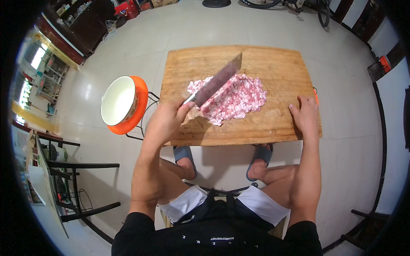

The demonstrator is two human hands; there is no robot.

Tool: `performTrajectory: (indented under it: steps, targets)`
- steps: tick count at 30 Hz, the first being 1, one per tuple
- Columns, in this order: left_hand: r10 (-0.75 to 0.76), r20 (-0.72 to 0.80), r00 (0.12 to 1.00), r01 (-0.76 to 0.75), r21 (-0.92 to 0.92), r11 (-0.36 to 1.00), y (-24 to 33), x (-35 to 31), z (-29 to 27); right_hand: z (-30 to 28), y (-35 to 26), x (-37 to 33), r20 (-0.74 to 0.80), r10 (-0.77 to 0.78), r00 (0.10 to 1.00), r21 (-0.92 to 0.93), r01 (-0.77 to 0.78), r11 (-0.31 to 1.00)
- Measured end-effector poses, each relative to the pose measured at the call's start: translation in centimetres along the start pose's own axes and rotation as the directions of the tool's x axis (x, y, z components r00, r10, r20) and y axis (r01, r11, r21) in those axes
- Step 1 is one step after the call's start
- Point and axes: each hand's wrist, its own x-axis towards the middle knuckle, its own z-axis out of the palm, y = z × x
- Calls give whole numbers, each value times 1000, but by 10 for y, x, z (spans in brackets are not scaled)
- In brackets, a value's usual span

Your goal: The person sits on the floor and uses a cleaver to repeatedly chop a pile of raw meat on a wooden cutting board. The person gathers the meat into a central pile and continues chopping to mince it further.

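Note:
My left hand [164,119] is wrapped round the handle of a cleaver [220,81]. The wide blade slants up and to the right, above a spread of chopped pink-and-white meat [239,100]. The meat lies in small pieces in the middle of a thick wooden cutting board [282,64]. Part of the pile is hidden behind the blade. On the board's right edge rests my right hand [306,117], thumb apart from the fingers and nothing in it; it is well away from the meat.
Left of the board, a cream enamel bowl [119,100] sits on an orange stool [139,102] with black metal legs. A dark-legged frame [85,166] stands at the lower left. My slippered feet are below the board's near edge. Bicycle wheels [260,3] show at the far side.

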Motion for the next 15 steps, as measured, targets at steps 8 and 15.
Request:
performTrajectory:
  steps: [8, 15]
  targets:
    - [21, -11, 1000, -20, 67, 998, 4, 15, 8, 1, 0, 0, -21, -15, 1000, -28, 14, 1000]
    - [-38, -64, 997, 25, -199, 980, 5, 14, -1, 5, 9, 1, -26, -26, 999, 38, 27, 999]
